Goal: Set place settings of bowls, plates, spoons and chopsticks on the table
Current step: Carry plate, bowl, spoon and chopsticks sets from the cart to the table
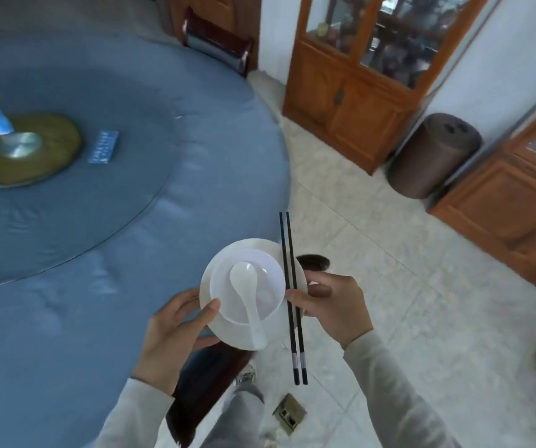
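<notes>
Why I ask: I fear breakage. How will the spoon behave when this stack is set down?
The spoon lies loose in the bowl, handle overhanging the rim, so it would probably slide out if the plate tilts. It looks glossy, likely ceramic: slippery and apt to chip on the tile floor. Small, so probably light.

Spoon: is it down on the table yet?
No, the spoon lies in the bowl, which sits on the plate held up in the left hand.
</notes>
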Tool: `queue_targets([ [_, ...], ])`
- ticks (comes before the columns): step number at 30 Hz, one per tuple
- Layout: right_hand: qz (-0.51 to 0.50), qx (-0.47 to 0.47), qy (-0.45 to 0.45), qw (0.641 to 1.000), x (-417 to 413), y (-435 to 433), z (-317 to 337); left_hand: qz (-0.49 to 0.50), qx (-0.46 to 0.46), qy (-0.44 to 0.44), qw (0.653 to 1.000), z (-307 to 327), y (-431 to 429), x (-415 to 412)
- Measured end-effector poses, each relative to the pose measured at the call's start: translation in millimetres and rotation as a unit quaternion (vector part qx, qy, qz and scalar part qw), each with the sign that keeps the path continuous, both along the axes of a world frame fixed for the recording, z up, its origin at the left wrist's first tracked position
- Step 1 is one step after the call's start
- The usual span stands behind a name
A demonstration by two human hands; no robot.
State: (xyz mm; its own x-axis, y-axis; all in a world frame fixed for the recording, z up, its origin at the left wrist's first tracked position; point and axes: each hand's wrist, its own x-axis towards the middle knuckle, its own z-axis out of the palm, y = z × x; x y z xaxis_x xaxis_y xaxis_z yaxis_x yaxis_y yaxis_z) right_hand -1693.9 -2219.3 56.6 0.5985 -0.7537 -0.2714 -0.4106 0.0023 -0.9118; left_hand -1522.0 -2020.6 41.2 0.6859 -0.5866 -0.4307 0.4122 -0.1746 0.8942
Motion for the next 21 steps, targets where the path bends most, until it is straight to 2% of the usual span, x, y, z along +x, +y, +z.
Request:
queue_targets([
  [6,0.079,0.033,0.007,0.996,92.7,-38.7,-11.8,0.083,-0.006,0.034,0.996,-14.9,-9.9,54.2],
  [12,0.167,0.025,0.053,0.984,167.7,-60.0,-51.3,0.177,0.012,0.093,0.980,-53.4,-15.6,88.9],
  [21,0.274,0.057,0.133,0.951,250.5,-75.0,-123.2,0.290,0.042,0.153,0.944,-115.5,-22.0,97.4],
])
